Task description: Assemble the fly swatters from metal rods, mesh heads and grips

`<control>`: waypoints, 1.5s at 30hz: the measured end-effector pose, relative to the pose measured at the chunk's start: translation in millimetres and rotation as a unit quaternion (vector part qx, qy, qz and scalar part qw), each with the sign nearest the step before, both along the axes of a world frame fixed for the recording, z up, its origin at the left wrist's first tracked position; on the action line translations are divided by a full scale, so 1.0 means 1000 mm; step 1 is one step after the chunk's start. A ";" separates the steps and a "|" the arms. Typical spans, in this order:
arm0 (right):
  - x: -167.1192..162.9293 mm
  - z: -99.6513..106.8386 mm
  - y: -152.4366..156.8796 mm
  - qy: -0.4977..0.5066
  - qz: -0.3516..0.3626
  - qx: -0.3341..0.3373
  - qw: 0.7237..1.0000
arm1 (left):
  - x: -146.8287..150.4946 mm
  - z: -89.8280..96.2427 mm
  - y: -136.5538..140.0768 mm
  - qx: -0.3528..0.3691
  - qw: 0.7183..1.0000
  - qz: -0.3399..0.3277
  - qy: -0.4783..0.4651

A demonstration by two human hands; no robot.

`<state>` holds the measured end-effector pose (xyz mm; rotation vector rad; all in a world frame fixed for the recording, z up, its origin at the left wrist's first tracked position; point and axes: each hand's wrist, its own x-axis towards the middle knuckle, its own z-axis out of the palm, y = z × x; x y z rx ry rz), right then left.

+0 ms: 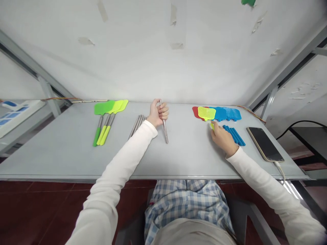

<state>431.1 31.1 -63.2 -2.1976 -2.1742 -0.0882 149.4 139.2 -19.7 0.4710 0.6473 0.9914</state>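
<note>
Grey tabletop (184, 149) lies beneath left hand (157, 114) gripping metal rod (165, 130)

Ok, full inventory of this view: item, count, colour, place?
Table: 1, grey, centre
Wall: white, behind table
Tape scraps: several, beige, on wall
Frame bars: several, grey, both sides
White-and-blue object: 1, far left
Swatters: 3, one green, two yellow-green, table left
Loose rods: several, silver, left of centre, partly hidden
Single rod: 1, silver, mid-table
Swatter heads: red, yellow, blue, overlapping, count unclear, table right
Yellow handle: 1 visible, mostly hidden, below heads
Blue handles: about 4, table right
Phone: 1, black screen, table right
Cable: 1, white, at phone
Floor: dark red, below
Trousers: blue-white check, bottom
Sleeves: 2, white
Left hand: 1, around single rod
Right hand: 1, at yellow handle, grip unclear
</note>
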 end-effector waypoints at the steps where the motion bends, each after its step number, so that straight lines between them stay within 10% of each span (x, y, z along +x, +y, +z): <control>1: 0.003 -0.002 -0.002 -0.010 0.001 0.009 1.000 | 0.001 0.001 0.000 0.001 1.000 -0.007 0.009; 16: 0.015 -0.018 0.006 -0.055 0.071 0.160 0.983 | -0.001 -0.021 -0.012 0.017 0.963 0.078 0.259; 19: 0.014 -0.022 0.007 -0.057 0.088 0.154 0.983 | -0.010 -0.040 -0.021 0.085 0.864 0.128 0.480; 25: 0.016 -0.028 0.010 -0.054 0.078 0.155 0.983 | -0.025 -0.059 -0.041 0.265 0.544 0.058 0.794; 30: 0.021 -0.028 0.012 -0.050 0.066 0.167 0.983 | -0.042 -0.049 -0.055 0.293 0.424 0.005 0.857; 45: -0.056 -0.024 0.026 0.118 0.291 0.121 0.941 | -0.083 -0.029 -0.098 0.151 0.437 -0.034 0.886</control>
